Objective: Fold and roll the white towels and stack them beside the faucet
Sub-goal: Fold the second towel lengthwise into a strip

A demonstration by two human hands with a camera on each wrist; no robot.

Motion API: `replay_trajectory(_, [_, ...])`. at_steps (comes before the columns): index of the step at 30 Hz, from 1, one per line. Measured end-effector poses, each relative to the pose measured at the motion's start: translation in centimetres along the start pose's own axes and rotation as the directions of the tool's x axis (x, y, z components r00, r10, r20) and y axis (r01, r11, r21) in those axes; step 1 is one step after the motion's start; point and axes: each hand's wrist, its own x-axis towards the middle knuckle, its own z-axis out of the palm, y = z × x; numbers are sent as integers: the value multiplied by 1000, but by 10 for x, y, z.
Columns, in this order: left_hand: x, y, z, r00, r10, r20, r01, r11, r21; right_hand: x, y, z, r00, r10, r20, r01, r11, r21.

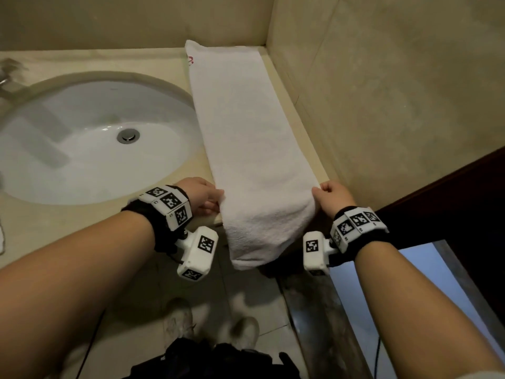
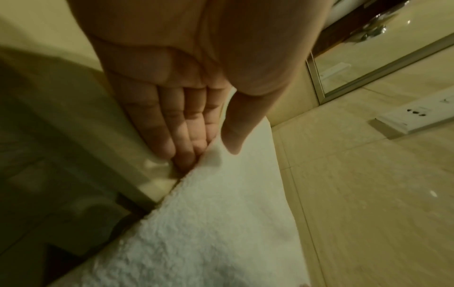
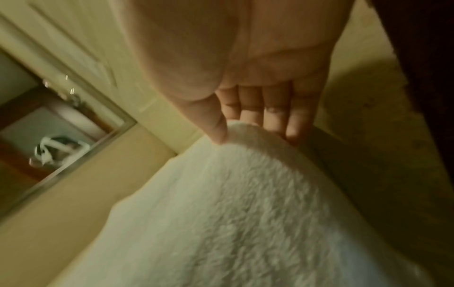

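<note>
The white towel [image 1: 246, 138] lies as one long, narrow folded strip on the counter [image 1: 41, 228], running from about 12 o'clock at the back wall down to about 6 o'clock, where its near end hangs over the counter's front edge. We hold that near end at both sides. Our left hand [image 1: 203, 194] pinches the strip's edge at 9 o'clock, thumb on top and fingers [image 2: 172, 136] straight underneath. Our right hand [image 1: 332, 194] pinches the opposite edge at 3 o'clock the same way, thumb over and fingers under the cloth.

We judge the lengthwise folding of this towel done, since the strip looks even and flat along its length. The rolling has not begun: no coil shows at either end. Rolling from the near end toward 12 o'clock seems the step at hand, and after it the carry to the faucet [image 1: 6, 77], which sits at about 10 o'clock, blurred at the frame's left edge. We see no finished rolls beside it, so the stack is still to be built. We cannot tell how many other towels remain.

The counter is pale beige stone with an oval white sink [image 1: 90, 138] set in at 9 o'clock of the towel. Beige tiled walls close the corner at 12 and 3 o'clock. A mirror edge and a wall socket [image 2: 415, 120] show in the wrist views. Below are a tiled floor and a dark door frame.
</note>
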Motion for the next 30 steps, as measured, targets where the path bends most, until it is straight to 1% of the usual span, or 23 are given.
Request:
replay_trajectory(2, [-2,-1,3,999,11,-37,-10,1000,20,2,1,3,997,4,78,5,993,-120])
replay_trajectory(3, [-2,-4,5,998,25,-55,-22,998,57,1,3,4,996,-8,94,21,990,-142])
replay_trajectory(5, [-4,-10,10,994,63,-85,-50,988,149,0,7,4,996,-48,72,58,988,-146])
replay_trajectory(7, [-5,-12,12,983,122,-138,-89,970,224,-1,8,2,998,-64,16,66,987,-150])
replay_trajectory(9, [-5,-11,13,972,159,-173,-116,966,232,0,8,2,997,-76,-20,71,983,-170])
replay_trajectory(10, [-5,-9,13,973,155,-169,-121,973,196,2,7,2,997,-76,-28,70,981,-179])
replay_trajectory(11, [-5,-7,14,979,135,-151,-114,984,138,3,5,2,997,-67,-28,60,979,-193])
replay_trajectory(14, [-9,-8,17,997,36,-74,-39,999,-32,7,4,3,999,-41,15,43,973,-226])
replay_trajectory(17, [-9,-7,19,996,10,-90,-22,991,-133,10,6,3,998,-45,46,53,979,-198])
replay_trajectory(19, [-6,-4,21,993,-5,-122,-14,988,-155,10,7,2,996,-63,70,74,981,-177])
replay_trajectory(21, [0,-2,22,987,-21,-162,2,993,-121,10,5,-1,994,-74,77,86,982,-170])
replay_trajectory(23, [4,-1,21,981,-45,-189,32,997,-72,12,2,-3,996,-59,70,72,977,-201])
replay_trajectory(25, [3,1,20,984,-74,-163,69,997,-34,15,-3,-4,998,0,61,15,970,-243])
replay_trajectory(27, [1,2,19,985,-103,-135,107,994,23,18,-9,-5,995,60,80,-33,952,-304])
replay_trajectory(30, [-2,3,20,985,-115,-131,133,982,136,22,-13,-8,987,90,132,-27,907,-420])
